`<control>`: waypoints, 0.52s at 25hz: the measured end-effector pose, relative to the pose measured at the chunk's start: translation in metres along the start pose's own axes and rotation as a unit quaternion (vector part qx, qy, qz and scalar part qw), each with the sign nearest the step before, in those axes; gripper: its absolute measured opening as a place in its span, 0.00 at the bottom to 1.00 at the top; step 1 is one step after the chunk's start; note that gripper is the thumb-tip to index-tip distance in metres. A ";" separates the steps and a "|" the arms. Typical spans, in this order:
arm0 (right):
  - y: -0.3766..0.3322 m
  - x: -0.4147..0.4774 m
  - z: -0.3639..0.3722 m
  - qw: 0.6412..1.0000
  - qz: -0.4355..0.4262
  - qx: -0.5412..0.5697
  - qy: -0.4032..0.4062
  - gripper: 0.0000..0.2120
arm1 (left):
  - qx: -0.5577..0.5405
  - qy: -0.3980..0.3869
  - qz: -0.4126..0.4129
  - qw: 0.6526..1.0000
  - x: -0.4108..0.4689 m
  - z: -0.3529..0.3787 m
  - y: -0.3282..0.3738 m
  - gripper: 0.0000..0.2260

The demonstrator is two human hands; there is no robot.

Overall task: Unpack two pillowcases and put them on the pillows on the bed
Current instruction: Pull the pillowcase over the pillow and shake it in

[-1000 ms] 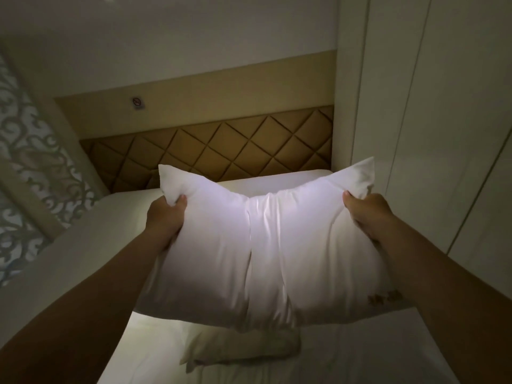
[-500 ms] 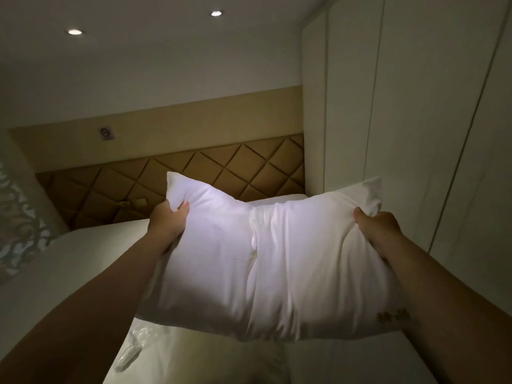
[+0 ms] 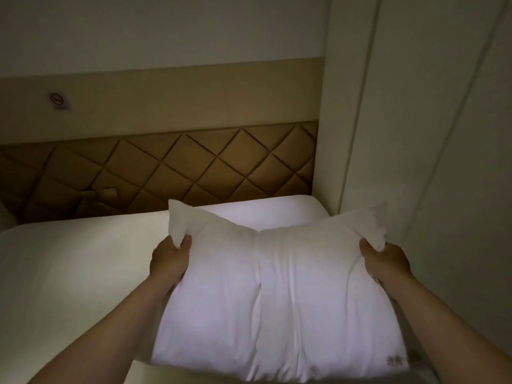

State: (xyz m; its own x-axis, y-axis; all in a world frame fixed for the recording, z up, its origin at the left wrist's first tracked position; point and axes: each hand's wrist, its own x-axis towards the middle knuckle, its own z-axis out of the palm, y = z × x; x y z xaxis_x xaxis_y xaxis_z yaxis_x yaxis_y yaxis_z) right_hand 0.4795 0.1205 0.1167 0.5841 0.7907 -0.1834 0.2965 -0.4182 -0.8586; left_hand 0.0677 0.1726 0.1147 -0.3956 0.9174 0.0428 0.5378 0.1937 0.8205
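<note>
Upper left, a no-smoking sign (image 3: 58,100) sits on the tan wall above the quilted headboard (image 3: 194,167). The white-covered bed (image 3: 69,259) fills the left side.

The left hand (image 3: 169,261) grips the far left corner of the pillow (image 3: 277,300). Its thumb is closed down on bunched fabric and its fingers are hidden beneath.

The pillow, in a white case, is held over the right half of the bed. Its long axis runs left to right and its far edge faces the headboard. A crease runs down its middle, and an embroidered mark (image 3: 396,368) is at its near right corner. Whether its underside touches the bed cannot be told.

A second pillow (image 3: 263,214) lies just behind, against the headboard.

The right hand (image 3: 385,261) clamps the far right corner in the same way. White wardrobe panels (image 3: 415,134) stand at the right.
</note>
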 end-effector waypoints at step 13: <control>-0.062 0.324 0.258 0.992 -0.082 -0.034 0.084 0.25 | 0.067 0.082 -0.004 0.994 0.366 0.193 -0.064 0.25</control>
State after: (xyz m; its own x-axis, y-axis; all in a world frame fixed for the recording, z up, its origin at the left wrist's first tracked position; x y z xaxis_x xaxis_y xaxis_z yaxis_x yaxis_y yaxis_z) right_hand 0.4553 0.5186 -0.0130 0.6398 0.7673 0.0442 0.4449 -0.3229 -0.8353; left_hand 0.0322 0.5633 -0.0323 -0.5109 0.8486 0.1371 0.6238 0.2562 0.7384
